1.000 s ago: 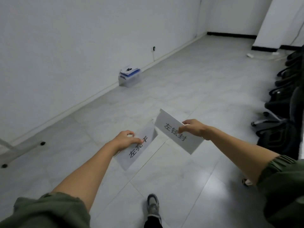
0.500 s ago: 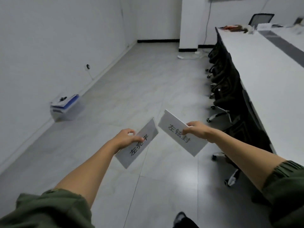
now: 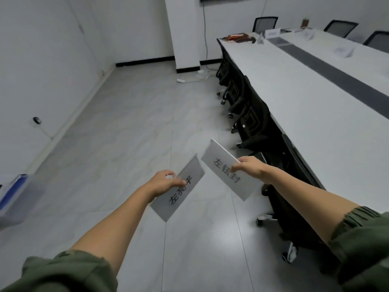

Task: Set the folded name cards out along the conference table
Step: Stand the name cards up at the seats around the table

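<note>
Head view: your left hand pinches one name card, your right hand the other card, names upward, likely for reading before reaching the conference table.

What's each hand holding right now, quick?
Left hand: pinches the left name card, in the air.
Right hand: pinches the right name card, in the air.
</note>
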Tool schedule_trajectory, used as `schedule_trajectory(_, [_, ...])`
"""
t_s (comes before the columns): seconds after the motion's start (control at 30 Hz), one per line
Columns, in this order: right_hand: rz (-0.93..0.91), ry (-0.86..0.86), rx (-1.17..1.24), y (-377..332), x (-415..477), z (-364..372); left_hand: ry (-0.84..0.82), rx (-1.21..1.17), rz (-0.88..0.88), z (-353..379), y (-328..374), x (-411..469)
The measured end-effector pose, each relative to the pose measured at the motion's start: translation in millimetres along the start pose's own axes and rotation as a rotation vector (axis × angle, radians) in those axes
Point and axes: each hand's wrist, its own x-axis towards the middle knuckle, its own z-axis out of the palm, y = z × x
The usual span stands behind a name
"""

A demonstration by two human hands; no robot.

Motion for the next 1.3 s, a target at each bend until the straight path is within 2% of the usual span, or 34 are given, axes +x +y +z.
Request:
schedule_trajectory(0.2, [0.047, 0.072, 0.033, -6.2, 63.4, -68.1, -0.115, 0.055, 0.035, -1.1, 76.0, 114.0])
schedule_trajectory(0.57, [0.235, 0.425, 0.195, 5.1, 176.0, -205.7, -0.392, 0.268, 0.269, 24.2, 277.5, 331.6])
schedule_trajectory(0.77, [0.359, 0.600, 0.354, 42.4, 183.6, -270.7, -0.567, 0.418, 0.410, 95.6, 367.1, 402.4])
schedule_trajectory(0.9, [0.447, 0.688, 0.413, 82.3, 182.0, -313.6, -0.671, 0.506, 0.404, 166.0, 411.9, 444.3])
schedule_trajectory(1.07, [0.521, 0.754, 0.504, 133.0, 186.8, -363.4, -0.748, 0.566, 0.404, 245.7, 452.2, 478.2])
schedule_trajectory(1.17, [0.547, 0.807, 0.565, 156.2, 192.3, -396.3, -0.762, 0.647, 0.463, 285.6, 487.6, 496.3])
schedule_trajectory(1.3, [0.624, 0.840, 0.665, 190.8, 198.8, -420.3, -0.797, 0.729, 0.438, 330.9, 515.9, 527.6])
